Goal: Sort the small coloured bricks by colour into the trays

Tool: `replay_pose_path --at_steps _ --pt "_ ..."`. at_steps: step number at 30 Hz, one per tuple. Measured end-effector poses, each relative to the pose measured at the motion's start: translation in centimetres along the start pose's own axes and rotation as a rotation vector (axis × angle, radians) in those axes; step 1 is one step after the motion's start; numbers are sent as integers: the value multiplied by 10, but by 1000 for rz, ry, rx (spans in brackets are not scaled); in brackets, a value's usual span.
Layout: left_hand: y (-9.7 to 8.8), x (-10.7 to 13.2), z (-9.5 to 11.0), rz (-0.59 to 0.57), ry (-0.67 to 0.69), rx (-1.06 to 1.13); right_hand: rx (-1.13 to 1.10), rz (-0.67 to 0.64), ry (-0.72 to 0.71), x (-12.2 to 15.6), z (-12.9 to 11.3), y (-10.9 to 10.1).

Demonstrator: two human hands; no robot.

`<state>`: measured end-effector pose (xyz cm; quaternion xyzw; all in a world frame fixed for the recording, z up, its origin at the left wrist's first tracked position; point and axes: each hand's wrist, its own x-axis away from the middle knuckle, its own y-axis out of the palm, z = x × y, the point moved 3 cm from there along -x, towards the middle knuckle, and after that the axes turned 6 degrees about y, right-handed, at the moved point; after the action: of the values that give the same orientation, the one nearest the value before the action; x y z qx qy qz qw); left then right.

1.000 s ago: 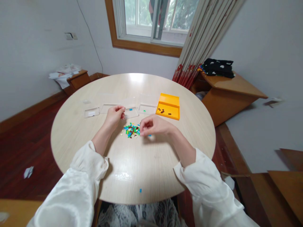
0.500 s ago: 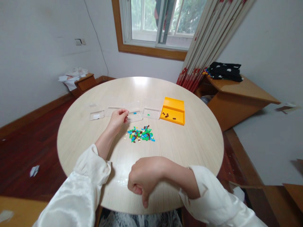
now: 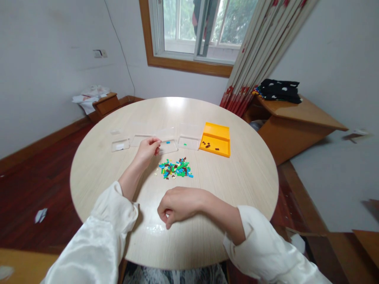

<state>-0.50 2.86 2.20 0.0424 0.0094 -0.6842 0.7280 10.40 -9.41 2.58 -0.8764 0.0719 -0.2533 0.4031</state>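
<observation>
My left hand is pinched closed at the left end of a clear plastic box with a blue brick inside. What its fingertips hold, if anything, is too small to make out. Nearer me, my right hand hovers over the table with fingers curled and the thumb bent in toward them; the fingertips hide anything between them. A pile of small toy bricks, mostly green, blue and brown with a few yellow and cream ones, lies between and beyond my hands.
Along the back stand more clear boxes, one with a green brick, another with something white in it. An open yellow box at right holds several brown bricks. All rest on the round table.
My right hand has moved away from me, toward the brick pile, and its thumb has come in closer to the fingers. My left hand has stayed at the clear box.
</observation>
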Motion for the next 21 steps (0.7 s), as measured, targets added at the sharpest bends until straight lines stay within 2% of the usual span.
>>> replay_pose_path --at_steps 3,7,9,12,16,18,21 --pt "1 1 0 -21 -3 3 -7 46 13 1 6 -4" --pt "5 2 -1 -78 -30 -26 -94 212 61 5 16 -16" --pt "7 2 -2 -114 -48 -29 -164 361 97 7 24 -24" --pt "10 5 -3 -191 -79 4 -280 682 156 11 41 -37" --pt "16 12 -4 -376 -140 82 -319 1087 228 18 66 -47" --pt "20 16 -4 -470 -169 103 -316 1200 258 19 76 -49" --pt "23 19 -7 -547 -193 96 -325 1269 282 19 84 -49"
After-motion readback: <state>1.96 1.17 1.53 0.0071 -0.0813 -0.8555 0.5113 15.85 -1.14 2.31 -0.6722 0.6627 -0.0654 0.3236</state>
